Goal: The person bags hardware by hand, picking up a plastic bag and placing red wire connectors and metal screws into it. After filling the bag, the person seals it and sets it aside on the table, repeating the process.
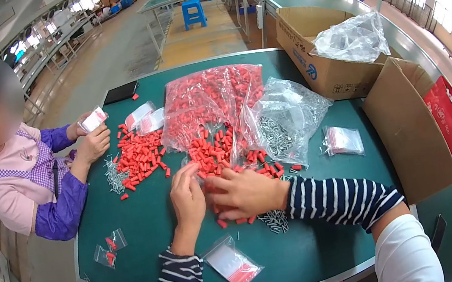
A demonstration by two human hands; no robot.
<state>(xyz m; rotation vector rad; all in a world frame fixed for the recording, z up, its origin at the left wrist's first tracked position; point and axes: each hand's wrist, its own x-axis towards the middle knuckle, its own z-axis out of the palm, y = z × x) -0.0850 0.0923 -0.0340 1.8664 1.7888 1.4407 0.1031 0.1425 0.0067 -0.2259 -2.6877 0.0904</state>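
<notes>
My left hand [188, 199] is raised at the near edge of a pile of red plastic caps [213, 152], its fingers curved and pressed together. What they hold, if anything, is hidden. Just to its right, my right hand [247, 193] reaches over the red caps with its palm down; its fingertips are blurred and partly covered. Loose metal screws [276, 221] lie beneath my right wrist. Behind the hands rests a big clear bag [212, 98] full of red caps. Next to it, another clear bag [279, 131] holds screws. A stack of small zip bags [232, 263] lies nearest me.
On the left a co-worker [20, 171] holds small bags [93, 119] beside more caps [140, 153] and screws [115, 175]. Two filled bags [110, 249] lie at front left. More zip bags [343, 140] and cardboard boxes [334, 70] are on the right. A dark flat object [120, 92] is at the back.
</notes>
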